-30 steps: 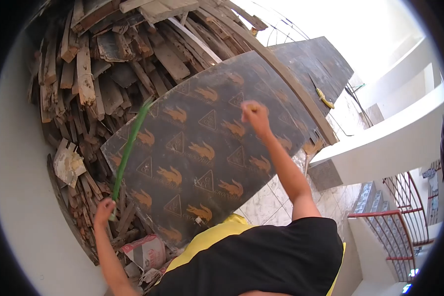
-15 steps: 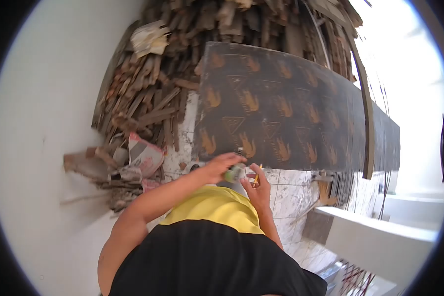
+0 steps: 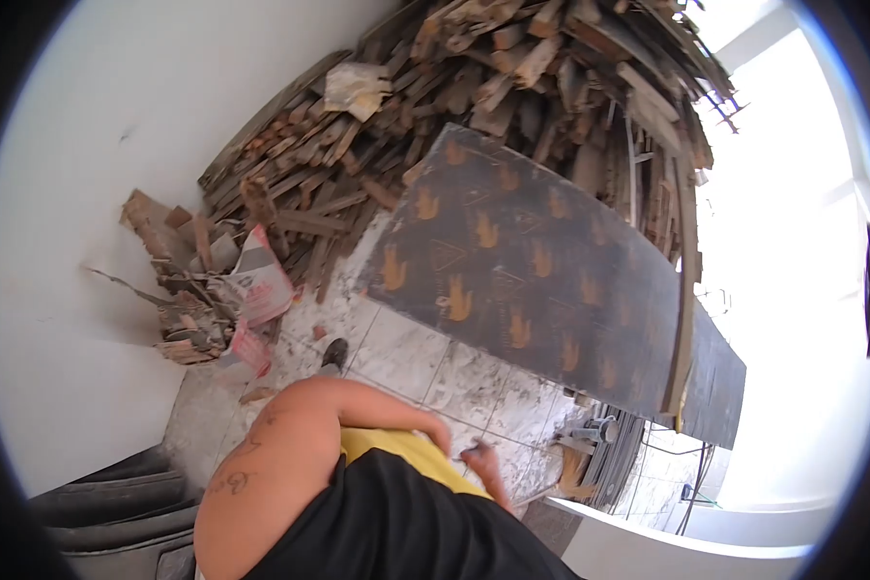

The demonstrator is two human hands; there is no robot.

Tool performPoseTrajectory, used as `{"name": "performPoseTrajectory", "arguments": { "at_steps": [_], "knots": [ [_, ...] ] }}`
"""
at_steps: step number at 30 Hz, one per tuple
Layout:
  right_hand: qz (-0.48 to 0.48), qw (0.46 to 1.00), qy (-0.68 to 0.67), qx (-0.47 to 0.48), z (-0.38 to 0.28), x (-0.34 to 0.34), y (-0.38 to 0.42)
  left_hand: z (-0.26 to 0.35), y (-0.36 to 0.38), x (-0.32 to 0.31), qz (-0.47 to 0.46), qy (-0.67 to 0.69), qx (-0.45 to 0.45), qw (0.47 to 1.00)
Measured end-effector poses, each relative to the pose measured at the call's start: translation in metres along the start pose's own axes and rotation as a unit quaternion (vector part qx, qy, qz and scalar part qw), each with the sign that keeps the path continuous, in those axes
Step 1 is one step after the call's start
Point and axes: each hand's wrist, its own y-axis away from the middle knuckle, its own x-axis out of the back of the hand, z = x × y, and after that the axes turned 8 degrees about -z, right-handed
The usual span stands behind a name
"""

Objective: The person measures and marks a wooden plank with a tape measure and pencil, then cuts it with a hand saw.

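Note:
My left hand (image 3: 439, 432) is at my waist, beside the yellow lower part of my clothing (image 3: 396, 445); its fingers are smeared and partly hidden, so I cannot make out what it holds. My right hand (image 3: 485, 466) is just to its right, below the panel's front edge. Its fingers are drawn together around a small dark shape too blurred to name. Beyond both hands lies a large dark panel (image 3: 532, 261) printed with orange hand-like marks and triangles. It now sits apart from my hands.
A big heap of scrap wood (image 3: 512, 58) rises behind the panel. Torn red-and-white sacks (image 3: 264, 280) and broken boards lie at left. Dusty floor tiles (image 3: 396, 348) show between. A metal power tool (image 3: 597, 430) rests near stacked strips at right. Dark curved containers (image 3: 116, 507) stand lower left.
My view has turned and the panel now appears tilted, farther from me. Both hands have dropped toward my waist. The green object and yellow pencil-like stick seen at my hands no longer show.

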Motion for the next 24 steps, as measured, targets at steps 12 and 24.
{"name": "performPoseTrajectory", "arguments": {
  "at_steps": [12, 24],
  "knots": [
    [-0.159, 0.979, -0.108, 0.066, 0.095, -0.048, 0.017, 0.254, 0.054, 0.013, 0.021, 0.296, 0.071, 0.952],
    [-0.162, 0.944, -0.203, 0.201, 0.111, -0.043, 0.01, 0.244, 0.072, 0.003, 0.15, 0.137, 0.23, 0.952]
  ]
}}
